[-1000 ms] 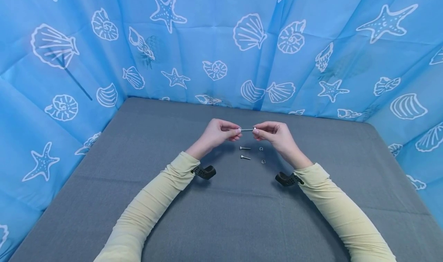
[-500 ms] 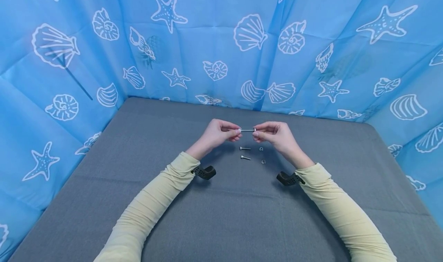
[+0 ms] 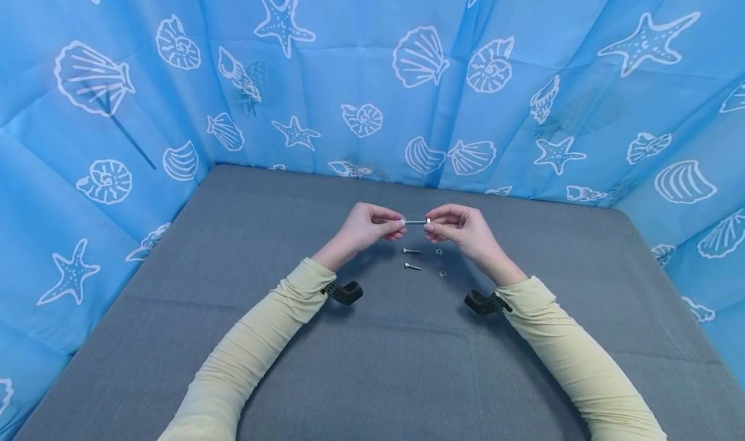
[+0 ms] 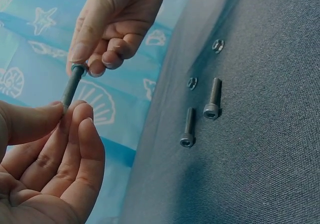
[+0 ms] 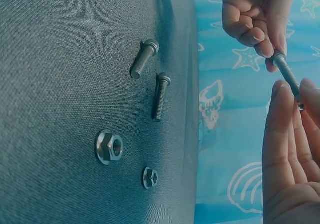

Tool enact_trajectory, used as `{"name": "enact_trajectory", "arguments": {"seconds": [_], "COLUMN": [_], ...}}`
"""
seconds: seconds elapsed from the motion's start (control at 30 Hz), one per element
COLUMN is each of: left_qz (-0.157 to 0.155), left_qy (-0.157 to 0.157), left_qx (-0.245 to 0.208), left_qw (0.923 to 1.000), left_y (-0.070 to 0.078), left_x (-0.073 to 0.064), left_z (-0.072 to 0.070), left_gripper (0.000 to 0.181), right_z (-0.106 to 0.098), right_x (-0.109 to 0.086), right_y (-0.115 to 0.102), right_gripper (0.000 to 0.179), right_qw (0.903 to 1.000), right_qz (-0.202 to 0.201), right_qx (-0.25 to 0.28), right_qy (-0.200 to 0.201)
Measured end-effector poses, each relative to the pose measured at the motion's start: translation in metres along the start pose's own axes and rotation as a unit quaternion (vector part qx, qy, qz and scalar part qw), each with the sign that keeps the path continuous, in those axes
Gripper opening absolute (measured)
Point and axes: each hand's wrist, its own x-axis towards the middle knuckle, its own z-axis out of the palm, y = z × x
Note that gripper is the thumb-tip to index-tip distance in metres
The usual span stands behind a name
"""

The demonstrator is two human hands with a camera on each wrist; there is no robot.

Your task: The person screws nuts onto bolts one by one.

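Note:
Between my two hands a silver bolt (image 3: 416, 222) is held level above the table. My left hand (image 3: 368, 227) pinches its head end between thumb and fingertips. At the other end my right hand (image 3: 460, 229) pinches a small nut (image 3: 428, 221) at the bolt's tip. In the right wrist view the bolt's threaded shaft (image 5: 287, 73) runs from the left fingertips down to the right ones, where the nut is mostly covered. The left wrist view shows the same bolt (image 4: 72, 86) from the other side.
On the grey table (image 3: 378, 363), just below the hands, lie two socket-head bolts (image 3: 412, 251) side by side. To their right are two flange nuts (image 3: 439, 252). A blue shell-print curtain (image 3: 361, 72) hangs along the table's back and sides.
Both hands keep their pinch on the bolt and nut and stay in nearly the same place. The right fingers shift slightly around the nut.

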Motion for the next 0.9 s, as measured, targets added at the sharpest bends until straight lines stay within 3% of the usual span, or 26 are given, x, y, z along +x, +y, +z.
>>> {"name": "enact_trajectory", "arguments": {"seconds": [0.27,0.53,0.67,0.9], "left_qz": [0.002,0.008,0.006,-0.002], "left_qy": [0.007,0.002,0.002,0.007], "left_qx": [-0.004,-0.006,-0.012,-0.019], "left_qw": [1.0,0.9999,0.9999,0.9998], "left_y": [-0.0014,-0.0037,-0.0047,-0.0065], "left_x": [-0.0001,0.0003,0.0003,0.0008], "left_z": [-0.001,-0.0025,-0.0036,-0.0058], "left_gripper": [0.023,0.023,0.027,0.029], "right_z": [0.0009,0.0019,0.0009,-0.0048], "right_x": [-0.0007,0.0004,0.0013,0.0008], "right_y": [-0.0024,-0.0038,-0.0029,-0.0016], "right_gripper": [0.038,0.029,0.036,0.04], "right_qw": [0.9997,0.9987,0.9971,0.9959], "right_qz": [0.017,0.041,0.056,0.05], "right_qx": [0.01,-0.019,-0.019,0.017], "right_qy": [-0.011,-0.024,-0.047,-0.073]}}
